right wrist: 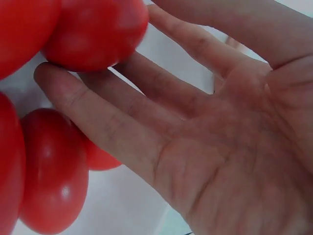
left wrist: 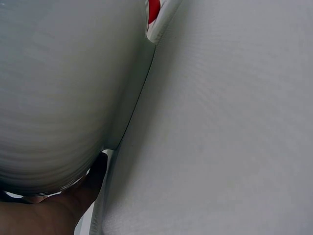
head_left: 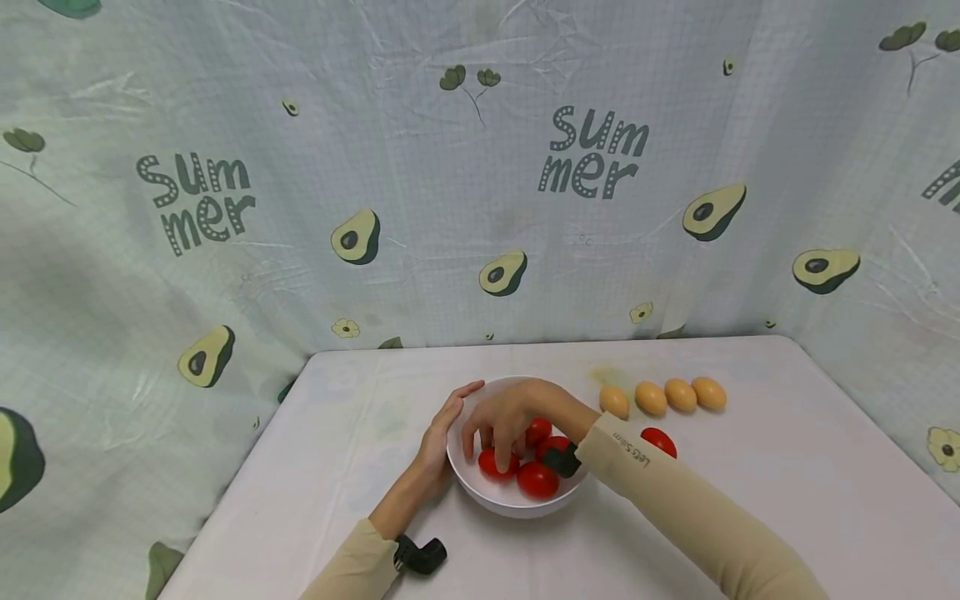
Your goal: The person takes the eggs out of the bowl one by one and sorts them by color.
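A white bowl (head_left: 491, 500) holds several smooth red oval tomatoes (head_left: 537, 481). My left hand (head_left: 435, 437) rests along the bowl's left side, its fingers stretched up to the rim. In the left wrist view the bowl's curved wall (left wrist: 63, 98) fills the left, with part of that hand under it. My right hand (head_left: 506, 417) reaches down inside the bowl among the tomatoes. The right wrist view shows its palm and long, spread fingers (right wrist: 107, 117), fingertips right at one tomato (right wrist: 98, 34), the thumb held away from it.
Several tan eggs (head_left: 681, 395) lie in a row on the white table (head_left: 787, 483), behind and right of the bowl. Another red tomato (head_left: 659, 442) sits beside the right sleeve. A printed cloth (head_left: 420, 167) hangs behind the table.
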{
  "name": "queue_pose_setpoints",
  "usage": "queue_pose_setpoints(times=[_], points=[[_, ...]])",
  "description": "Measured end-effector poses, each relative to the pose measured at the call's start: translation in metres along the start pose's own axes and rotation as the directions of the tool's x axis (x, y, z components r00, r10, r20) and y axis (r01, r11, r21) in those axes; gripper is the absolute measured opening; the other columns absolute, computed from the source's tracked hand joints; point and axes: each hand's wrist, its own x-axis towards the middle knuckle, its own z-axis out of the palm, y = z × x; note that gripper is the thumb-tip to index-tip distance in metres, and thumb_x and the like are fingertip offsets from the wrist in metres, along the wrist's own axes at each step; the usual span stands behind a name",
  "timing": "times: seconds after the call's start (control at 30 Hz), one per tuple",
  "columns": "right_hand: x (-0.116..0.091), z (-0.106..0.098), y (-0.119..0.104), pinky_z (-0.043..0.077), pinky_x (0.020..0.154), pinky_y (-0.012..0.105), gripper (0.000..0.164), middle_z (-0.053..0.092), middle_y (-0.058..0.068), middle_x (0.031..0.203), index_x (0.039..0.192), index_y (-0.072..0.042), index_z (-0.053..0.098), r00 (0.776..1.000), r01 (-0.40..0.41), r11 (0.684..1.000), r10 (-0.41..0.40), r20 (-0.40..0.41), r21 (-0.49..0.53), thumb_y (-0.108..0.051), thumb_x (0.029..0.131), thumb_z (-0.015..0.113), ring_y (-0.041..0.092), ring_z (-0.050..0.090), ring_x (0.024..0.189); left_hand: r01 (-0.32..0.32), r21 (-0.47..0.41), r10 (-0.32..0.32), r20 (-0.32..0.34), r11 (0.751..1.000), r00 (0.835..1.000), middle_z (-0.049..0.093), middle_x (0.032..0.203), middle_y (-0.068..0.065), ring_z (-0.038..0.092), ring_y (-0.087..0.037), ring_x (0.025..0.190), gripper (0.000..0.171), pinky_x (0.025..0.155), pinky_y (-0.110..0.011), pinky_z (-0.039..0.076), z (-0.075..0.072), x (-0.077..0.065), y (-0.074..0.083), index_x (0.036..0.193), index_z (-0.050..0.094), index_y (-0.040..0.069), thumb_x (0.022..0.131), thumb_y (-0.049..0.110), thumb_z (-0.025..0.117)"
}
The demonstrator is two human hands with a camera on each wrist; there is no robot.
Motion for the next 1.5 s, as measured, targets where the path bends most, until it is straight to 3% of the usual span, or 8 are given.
queue_pose_setpoints(times=[0.23,0.6,0.9,1.1,1.3,1.5], points=[[0.005,0.004,-0.004,0.065,0.074,0.031,0.038,0.064,-0.003,0.107,0.109,-0.037,0.071,0.999,-0.052,0.998,0.052,0.004,-0.046,-0.011,0.084,0.083,0.02,0.071,0.079,0.005,0.014,-0.005,-0.003,1.0,1.0,0.038,0.164,-0.004,0.039,-0.017,0.145,0.051,0.121,-0.029,0.03,0.0,-0.001,-0.001,0.158,0.039,0.019,0.111,0.036,0.026],[0.011,0.007,-0.001,0.064,0.077,0.03,0.032,0.063,-0.004,0.106,0.102,-0.036,0.073,0.999,-0.045,0.995,0.045,0.002,-0.094,-0.012,0.085,0.082,0.019,0.069,0.078,-0.007,0.002,0.007,0.002,1.0,1.0,0.04,0.162,-0.006,0.042,-0.015,0.142,0.051,0.114,-0.019,0.037,0.001,-0.001,-0.001,0.157,0.04,0.018,0.111,0.037,0.028],[0.0,0.004,0.0,0.06,0.073,0.026,0.035,0.065,-0.009,0.103,0.104,-0.038,0.072,0.994,0.001,0.981,-0.022,-0.104,-0.194,-0.016,0.08,0.086,0.013,0.064,0.088,-0.002,0.012,0.001,0.013,1.0,1.0,0.036,0.164,-0.006,0.04,-0.016,0.144,0.052,0.115,-0.02,0.037,0.0,-0.002,-0.002,0.159,0.037,0.017,0.112,0.037,0.026],[-0.009,0.0,0.003,0.06,0.076,0.025,0.033,0.065,-0.009,0.104,0.106,-0.035,0.071,0.991,0.042,0.989,-0.059,-0.121,-0.14,-0.015,0.083,0.083,0.012,0.061,0.094,0.016,0.019,-0.016,0.0,1.0,1.0,0.035,0.166,-0.002,0.036,-0.021,0.149,0.052,0.118,-0.024,0.037,0.001,-0.002,-0.001,0.16,0.036,0.018,0.112,0.036,0.025],[-0.019,-0.004,0.006,0.061,0.081,0.028,0.04,0.065,-0.009,0.112,0.109,-0.037,0.07,0.984,0.049,0.996,-0.061,-0.165,-0.075,-0.014,0.08,0.086,0.012,0.059,0.106,0.025,0.021,-0.025,-0.001,0.999,1.0,0.032,0.167,-0.001,0.031,-0.024,0.153,0.052,0.127,-0.039,0.031,0.001,-0.002,0.0,0.16,0.035,0.019,0.111,0.037,0.026],[-0.032,-0.004,0.009,0.062,0.084,0.032,0.041,0.066,-0.005,0.118,0.116,-0.03,0.069,0.978,0.089,0.996,-0.088,-0.19,-0.005,-0.011,0.082,0.083,0.015,0.06,0.109,0.022,0.004,-0.022,0.005,1.0,1.0,0.032,0.168,-0.005,0.034,-0.025,0.152,0.054,0.113,-0.023,0.044,0.001,-0.002,0.0,0.161,0.033,0.016,0.111,0.037,0.025]])
